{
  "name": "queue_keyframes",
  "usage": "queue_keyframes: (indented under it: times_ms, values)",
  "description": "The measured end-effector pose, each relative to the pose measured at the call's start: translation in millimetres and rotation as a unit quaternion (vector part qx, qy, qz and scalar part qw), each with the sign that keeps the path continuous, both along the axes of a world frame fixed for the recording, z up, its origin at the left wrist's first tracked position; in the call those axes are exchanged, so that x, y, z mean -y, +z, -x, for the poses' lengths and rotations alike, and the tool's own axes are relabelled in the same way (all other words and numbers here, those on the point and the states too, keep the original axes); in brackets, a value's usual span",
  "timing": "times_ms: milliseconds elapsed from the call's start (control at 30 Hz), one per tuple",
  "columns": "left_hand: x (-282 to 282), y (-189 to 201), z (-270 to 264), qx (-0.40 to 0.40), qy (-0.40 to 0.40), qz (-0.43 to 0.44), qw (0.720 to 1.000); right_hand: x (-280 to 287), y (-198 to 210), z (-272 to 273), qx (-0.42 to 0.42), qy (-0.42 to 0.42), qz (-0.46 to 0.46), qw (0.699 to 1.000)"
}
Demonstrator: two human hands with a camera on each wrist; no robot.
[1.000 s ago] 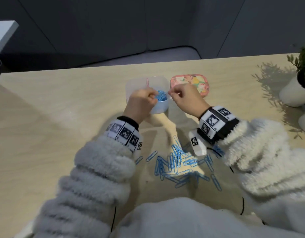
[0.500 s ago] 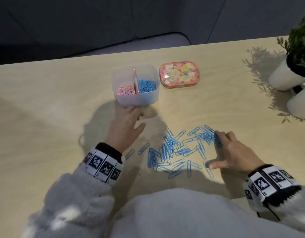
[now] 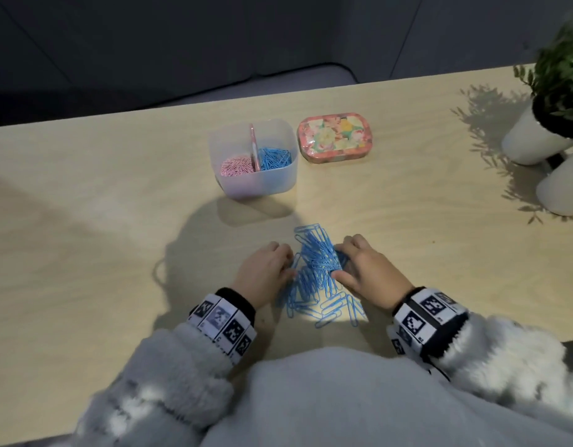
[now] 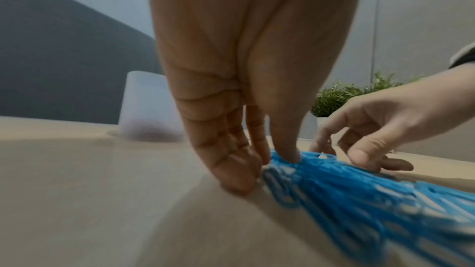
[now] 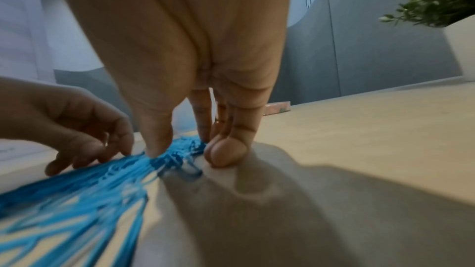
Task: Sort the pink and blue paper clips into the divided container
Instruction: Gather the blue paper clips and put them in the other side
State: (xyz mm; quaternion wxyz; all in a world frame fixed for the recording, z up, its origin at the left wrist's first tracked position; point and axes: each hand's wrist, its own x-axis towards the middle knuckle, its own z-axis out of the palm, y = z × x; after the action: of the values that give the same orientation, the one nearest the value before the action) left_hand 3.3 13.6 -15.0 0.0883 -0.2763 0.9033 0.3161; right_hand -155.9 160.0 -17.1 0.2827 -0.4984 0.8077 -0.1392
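A heap of blue paper clips (image 3: 314, 272) lies on the wooden table between my hands. My left hand (image 3: 290, 266) stands at the heap's left edge, fingertips (image 4: 239, 182) down on the table and thumb pressing on the clips (image 4: 334, 190). My right hand (image 3: 338, 262) pinches a raised bunch at the heap's right side, thumb and curled fingers either side of the clips (image 5: 185, 147). Beyond them stands the translucent divided container (image 3: 256, 185), with pink clips (image 3: 238, 164) in its left half and blue clips (image 3: 275, 158) in its right half.
A flowered tin (image 3: 335, 137) lies just right of the container. Two white pots with green plants (image 3: 533, 137) (image 3: 562, 185) stand at the table's right edge. Bare tabletop stretches to the left.
Both hands came back from the container to the table and swept the scattered blue clips into one tight heap. The right hand has closed on a bunch of them.
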Motion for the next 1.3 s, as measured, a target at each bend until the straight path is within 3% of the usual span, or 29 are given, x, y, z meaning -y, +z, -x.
queue_keyframes:
  times_ms: [133,233,333,533,833,1067,1300]
  values:
    - [-1.7,0.9,-4.8,0.048,-0.039,0.078,0.995,-5.5,13.6,10.4,-0.037,-0.027,-0.026,0.999]
    - [-11.3,-9.1,-9.1,0.097,-0.099,0.135,0.981,-2.4,13.2,2.3,-0.044,0.031,-0.08,0.995]
    - [-17.0,-4.8,-1.1,0.074,-0.104,0.188,0.974,13.3,4.3,-15.7,-0.089,0.086,-0.076,0.989]
    - [-3.1,-0.8,12.9,0.028,-0.006,0.051,0.998,40.1,-4.8,-31.6,-0.056,0.048,-0.009,0.997]
    - [13.1,-0.5,7.3,-0.033,0.068,0.058,0.995,54.2,-11.0,-12.2,-0.032,0.04,0.048,0.998]
    - [26.6,4.6,-2.4,-0.038,0.11,0.058,0.991,86.8,32.7,18.9,0.079,-0.054,0.07,0.993]
    - [35.1,18.2,-2.0,-0.086,0.141,0.026,0.986,165.0,78.6,48.6,0.081,-0.088,0.122,0.985]
